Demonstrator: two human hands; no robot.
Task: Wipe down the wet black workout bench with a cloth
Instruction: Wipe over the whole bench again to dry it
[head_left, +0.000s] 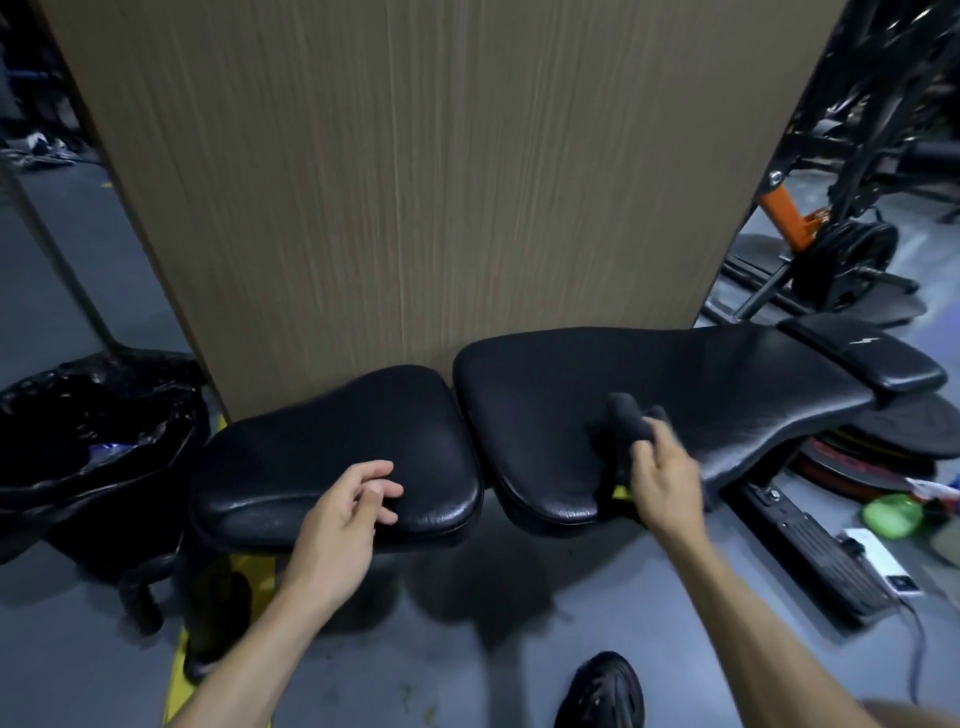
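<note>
The black workout bench runs across the middle in two padded parts: a short seat pad (332, 447) on the left and a long back pad (701, 384) on the right. My right hand (667, 480) presses a bunched black cloth (626, 423) onto the near left area of the long pad, fingers closed on it. My left hand (345, 512) hovers over the front edge of the seat pad with fingers loosely spread and nothing in it.
A tall wood-grain panel (415, 182) stands right behind the bench. A bin lined with a black bag (93, 421) sits at the left. Gym machines and weight plates (844, 260) crowd the right. A power strip (810, 551) lies on the floor, and my black shoe (602, 691) is below.
</note>
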